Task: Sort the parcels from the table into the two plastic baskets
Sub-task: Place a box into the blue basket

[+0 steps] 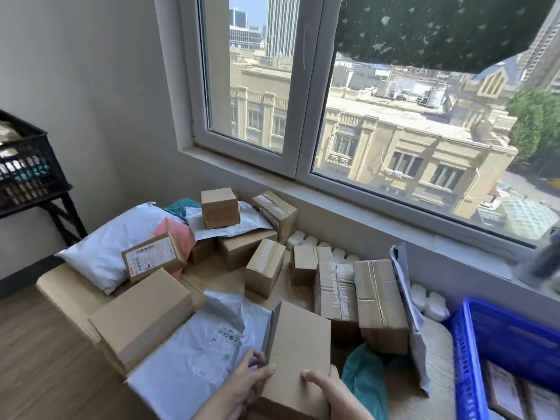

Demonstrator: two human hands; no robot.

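Labels first: nothing is actually readable. The white poly mailer (194, 356) at the front has a shipping label with barcodes, and the small carton (153, 256) leaning on the big white pillow-like mailer (112, 247) has a label with barcodes and a red mark, but the print is too small to make out.

Both hands are on one plain cardboard box (298, 359), held up on end at the near edge of the counter (224, 280). The left hand (242, 386) wraps the box's left edge, fingers (257, 359) curled round the side and thumb on the front face. The right hand (330, 392) clamps the lower right part, thumb flat across the front. So both sets of fingers are closed on that box.

The rest of the parcels are heaped on the counter under the window (333, 101). The blue plastic basket (463, 353) sits at the right with a couple of labelled parcels inside. A black crate (27, 165) stands on a stand at far left.
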